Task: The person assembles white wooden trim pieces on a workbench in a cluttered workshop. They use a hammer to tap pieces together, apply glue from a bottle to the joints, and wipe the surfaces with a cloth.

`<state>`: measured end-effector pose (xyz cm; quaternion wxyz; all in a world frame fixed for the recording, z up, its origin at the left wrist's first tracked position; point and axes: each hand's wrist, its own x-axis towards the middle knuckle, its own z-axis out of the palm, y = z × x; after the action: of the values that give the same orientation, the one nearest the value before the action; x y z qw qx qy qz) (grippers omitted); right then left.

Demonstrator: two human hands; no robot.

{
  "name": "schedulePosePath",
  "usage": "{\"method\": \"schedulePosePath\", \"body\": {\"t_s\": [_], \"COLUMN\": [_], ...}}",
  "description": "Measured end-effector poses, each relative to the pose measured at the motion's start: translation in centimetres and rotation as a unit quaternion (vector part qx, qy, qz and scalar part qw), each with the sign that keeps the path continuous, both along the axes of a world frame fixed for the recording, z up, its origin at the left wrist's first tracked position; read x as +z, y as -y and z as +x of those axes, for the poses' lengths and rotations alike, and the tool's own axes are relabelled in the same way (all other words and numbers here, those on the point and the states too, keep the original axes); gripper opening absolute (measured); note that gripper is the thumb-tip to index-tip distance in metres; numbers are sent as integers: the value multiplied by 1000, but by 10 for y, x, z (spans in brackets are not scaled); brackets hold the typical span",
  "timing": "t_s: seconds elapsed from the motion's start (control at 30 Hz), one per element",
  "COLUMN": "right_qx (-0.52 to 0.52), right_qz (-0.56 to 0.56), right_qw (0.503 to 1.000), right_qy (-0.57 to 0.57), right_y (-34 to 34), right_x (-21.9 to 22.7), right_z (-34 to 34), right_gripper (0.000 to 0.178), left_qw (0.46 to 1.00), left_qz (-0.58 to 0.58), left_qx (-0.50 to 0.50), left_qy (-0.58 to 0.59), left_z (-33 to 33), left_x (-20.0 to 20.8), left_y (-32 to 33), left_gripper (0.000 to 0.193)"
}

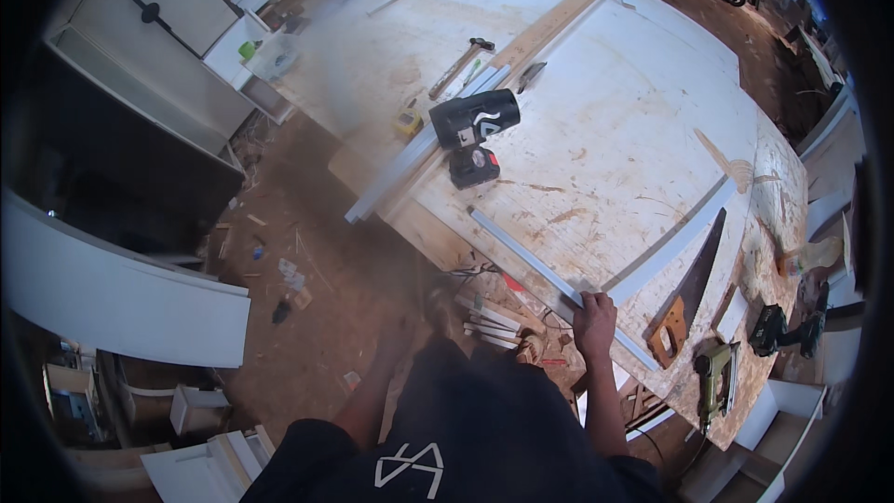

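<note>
My right hand (pixel 594 321) is at the near edge of the white worktable, its fingers curled over a long thin pale-grey strip (pixel 531 256) lying along that edge. A second, wider pale strip (pixel 684 231) runs from beside those fingers toward the far right. My left hand (pixel 399 333) hangs low by my lap, off the table; it is dim and smeared, so its fingers cannot be made out. Right of the strips lies a handsaw (pixel 694 284) with an orange-brown handle. An olive-green nail gun (pixel 715 377) rests near the table's right corner.
A black cordless tool (pixel 473 121) with a battery stands on the worktable (pixel 596 140), beside long pale strips (pixel 396 172), a yellow tape measure (pixel 408 119) and a hammer (pixel 461 65). A dark-green drill (pixel 787 326) is at the right edge. Scraps litter the floor (pixel 317 261).
</note>
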<state>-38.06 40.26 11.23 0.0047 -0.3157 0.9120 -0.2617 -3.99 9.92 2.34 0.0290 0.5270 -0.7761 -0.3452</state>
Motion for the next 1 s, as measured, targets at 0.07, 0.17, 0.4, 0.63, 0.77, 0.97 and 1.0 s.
{"method": "schedulePosePath", "body": {"t_s": [0.07, 0.17, 0.4, 0.63, 0.77, 0.97, 1.0], "right_qx": [-20, -52, -219, -283, -293, -265, -251], "right_qz": [27, 68, 147, 130, 106, 33, 14], "right_qw": [999, 996, 965, 949, 949, 960, 957], "right_qy": [9, 12, -8, 45, 50, 88, 147], "right_y": [8, 21, 72, 99, 103, 134, 144], "right_x": [3, 3, 16, 25, 23, 48, 49], "right_z": [3, 5, 49, 130, 158, 148, 146], "right_gripper": [36, 35, 60, 58, 47, 40, 39], "left_qw": [987, 932, 923, 951, 954, 694, 618], "left_qz": [-141, -289, -294, -174, -6, 674, 736], "left_qx": [-59, -98, -230, -235, -226, -92, -113], "left_qy": [-39, -196, -93, -103, -199, -237, -252], "left_z": [-46, -105, -176, -195, -214, -200, -196], "left_x": [24, 57, 82, 87, 88, 99, 100], "left_y": [51, 138, 278, 293, 301, 314, 312], "left_gripper": [37, 40, 60, 59, 53, 52, 47]}}
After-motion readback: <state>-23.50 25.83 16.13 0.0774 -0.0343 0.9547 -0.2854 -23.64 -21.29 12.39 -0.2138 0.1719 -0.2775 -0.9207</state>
